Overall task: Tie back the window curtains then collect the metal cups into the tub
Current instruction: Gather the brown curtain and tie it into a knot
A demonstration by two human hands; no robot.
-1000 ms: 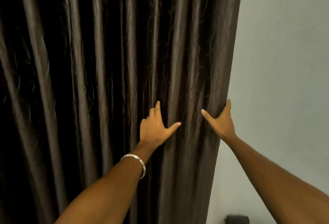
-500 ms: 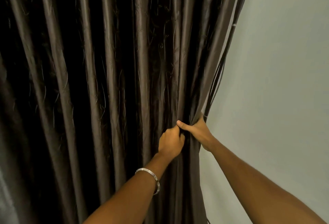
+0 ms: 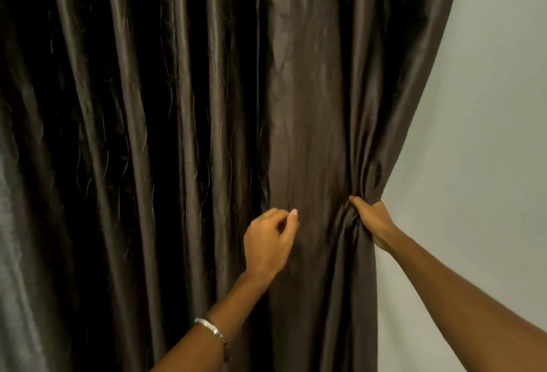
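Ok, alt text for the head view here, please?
A right hand grips the bunched edge of a dark brown curtain beside a pale wall. The left hand, silver bangle on its wrist, hovers loosely curled at the fabric.

A dark brown curtain point(image 3: 307, 111) with a satin sheen hangs in long vertical folds and fills most of the view, its right edge lying against a pale wall. Down at that edge the fabric is bunched into a tight gather, and creases fan up and out from the pinch. Left of the gather a wide panel is pulled fairly flat and catches the light. Further left the pleats fall deep and shadowed, with fine wrinkles running down their lengths.
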